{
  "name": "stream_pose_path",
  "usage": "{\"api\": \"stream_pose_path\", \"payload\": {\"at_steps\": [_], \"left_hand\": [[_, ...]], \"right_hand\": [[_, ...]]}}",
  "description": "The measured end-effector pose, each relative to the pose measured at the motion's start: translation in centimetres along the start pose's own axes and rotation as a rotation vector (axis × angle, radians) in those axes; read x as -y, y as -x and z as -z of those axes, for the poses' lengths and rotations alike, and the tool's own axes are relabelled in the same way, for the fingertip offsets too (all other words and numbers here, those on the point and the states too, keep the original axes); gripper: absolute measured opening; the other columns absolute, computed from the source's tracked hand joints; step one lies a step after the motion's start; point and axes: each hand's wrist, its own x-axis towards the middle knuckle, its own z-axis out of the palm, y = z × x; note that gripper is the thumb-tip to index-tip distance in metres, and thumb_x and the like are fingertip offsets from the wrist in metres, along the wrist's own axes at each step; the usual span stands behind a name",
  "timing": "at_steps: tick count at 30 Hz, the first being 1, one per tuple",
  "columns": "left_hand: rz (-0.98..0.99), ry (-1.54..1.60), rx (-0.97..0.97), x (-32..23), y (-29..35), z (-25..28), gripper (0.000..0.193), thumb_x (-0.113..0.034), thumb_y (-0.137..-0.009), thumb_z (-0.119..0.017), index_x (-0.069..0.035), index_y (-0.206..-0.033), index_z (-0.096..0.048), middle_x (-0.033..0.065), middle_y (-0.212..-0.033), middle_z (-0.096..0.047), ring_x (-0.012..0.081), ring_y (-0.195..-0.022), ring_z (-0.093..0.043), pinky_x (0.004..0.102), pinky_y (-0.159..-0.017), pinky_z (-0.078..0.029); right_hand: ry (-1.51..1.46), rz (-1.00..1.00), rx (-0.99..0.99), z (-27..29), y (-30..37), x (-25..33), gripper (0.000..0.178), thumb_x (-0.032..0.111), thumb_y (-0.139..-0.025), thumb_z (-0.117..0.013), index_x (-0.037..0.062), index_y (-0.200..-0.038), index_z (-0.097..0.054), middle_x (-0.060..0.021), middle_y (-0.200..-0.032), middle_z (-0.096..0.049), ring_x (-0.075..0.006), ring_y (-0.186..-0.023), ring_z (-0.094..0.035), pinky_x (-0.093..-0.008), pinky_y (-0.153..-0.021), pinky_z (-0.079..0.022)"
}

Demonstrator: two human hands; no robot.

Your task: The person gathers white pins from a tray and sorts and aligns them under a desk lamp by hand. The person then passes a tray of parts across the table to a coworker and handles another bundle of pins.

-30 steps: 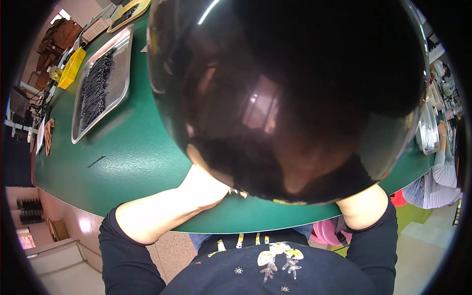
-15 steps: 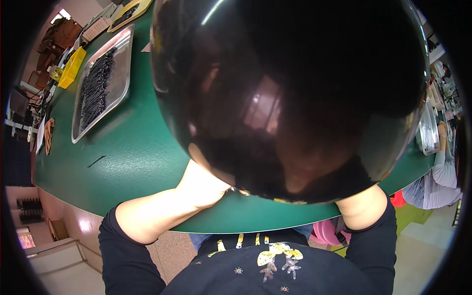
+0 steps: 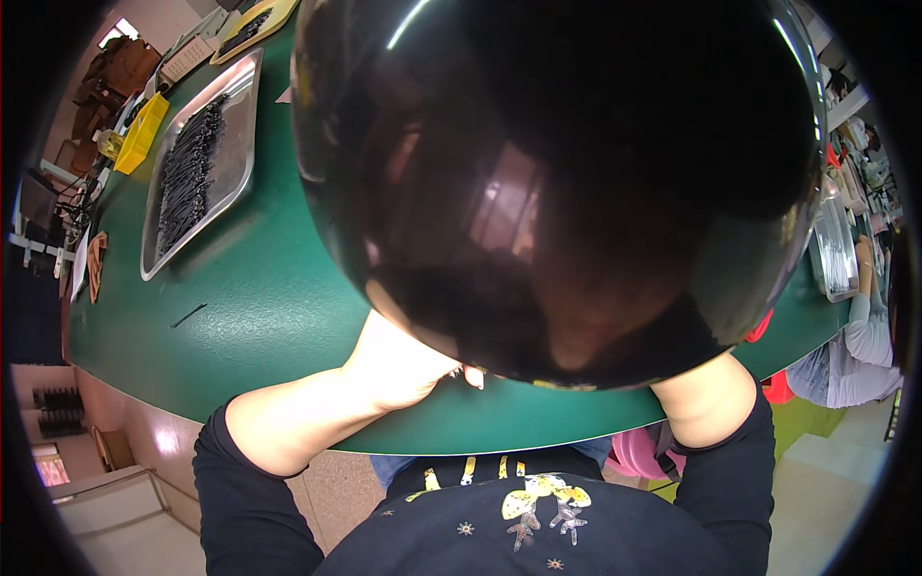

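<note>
A large, glossy black dome [image 3: 576, 192] fills the upper middle of the view and covers most of what lies in front of me. My left hand [image 3: 413, 367] reaches under its lower left edge. One or two curled fingertips show below the rim; whatever they hold, if anything, is hidden. At the lower right my right wrist [image 3: 706, 389] goes beneath the dome, which conceals that hand and its fingers entirely. Both forearms hang over the front edge of the green table [image 3: 259, 336].
On the left stands a metal tray [image 3: 235, 158] of thin black pieces, beside a yellow bin [image 3: 142, 132]. A single black strip [image 3: 189, 315] lies nearer. Another tray [image 3: 834, 245] is at the far right, close to another person's sleeve [image 3: 867, 336]. Something red [image 3: 760, 326] shows beside the dome.
The dome has shifted slightly left and up, uncovering more of the red thing on its right. A little more of my left fingertips shows. My arms have hardly moved.
</note>
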Motion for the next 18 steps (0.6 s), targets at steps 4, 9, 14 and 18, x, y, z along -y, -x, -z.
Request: {"api": "stream_pose_path", "payload": {"at_steps": [4,9,14,18], "left_hand": [[0.041,0.043,0.03,0.6,0.1,0.4,0.008,0.008,-0.067,-0.057,0.002,-0.071,-0.058,0.0101,-0.065,-0.06,0.0154,-0.057,-0.059,0.0255,-0.05,-0.049],[0.061,0.15,0.085,-0.4,0.2,0.3,0.012,0.005,-0.069,-0.055,0.001,-0.08,-0.056,0.0102,-0.071,-0.06,0.0156,-0.061,-0.059,0.0252,-0.052,-0.048],[0.096,0.227,0.109,-0.4,0.2,0.5,0.015,-0.001,-0.074,-0.052,0.0,-0.089,-0.052,0.0095,-0.075,-0.06,0.0148,-0.065,-0.059,0.0244,-0.054,-0.048],[0.116,0.243,0.135,-0.5,0.3,0.5,0.02,-0.006,-0.077,-0.05,0.0,-0.096,-0.049,0.0088,-0.079,-0.059,0.0142,-0.068,-0.059,0.0237,-0.055,-0.047]], "right_hand": [[0.448,-0.208,-0.236,-3.5,-1.3,4.9,0.01,0.003,-0.072,-0.058,-0.0032,-0.066,-0.061,-0.0108,-0.061,-0.061,-0.0135,-0.057,-0.059,-0.0247,-0.056,-0.048],[0.169,-0.242,-0.16,-2.0,-0.8,3.8,0.01,0.007,-0.072,-0.061,-0.0022,-0.069,-0.062,-0.0097,-0.064,-0.062,-0.0131,-0.06,-0.06,-0.0235,-0.059,-0.048],[0.638,-0.016,-0.136,-3.4,-1.1,4.3,0.011,0.01,-0.071,-0.064,-0.0008,-0.07,-0.063,-0.0081,-0.064,-0.062,-0.0127,-0.058,-0.06,-0.0232,-0.057,-0.048],[0.421,-0.202,-0.182,-2.6,-1.0,4.1,0.011,0.009,-0.072,-0.063,-0.0014,-0.069,-0.063,-0.0081,-0.064,-0.062,-0.0114,-0.058,-0.06,-0.0223,-0.056,-0.048]]}}
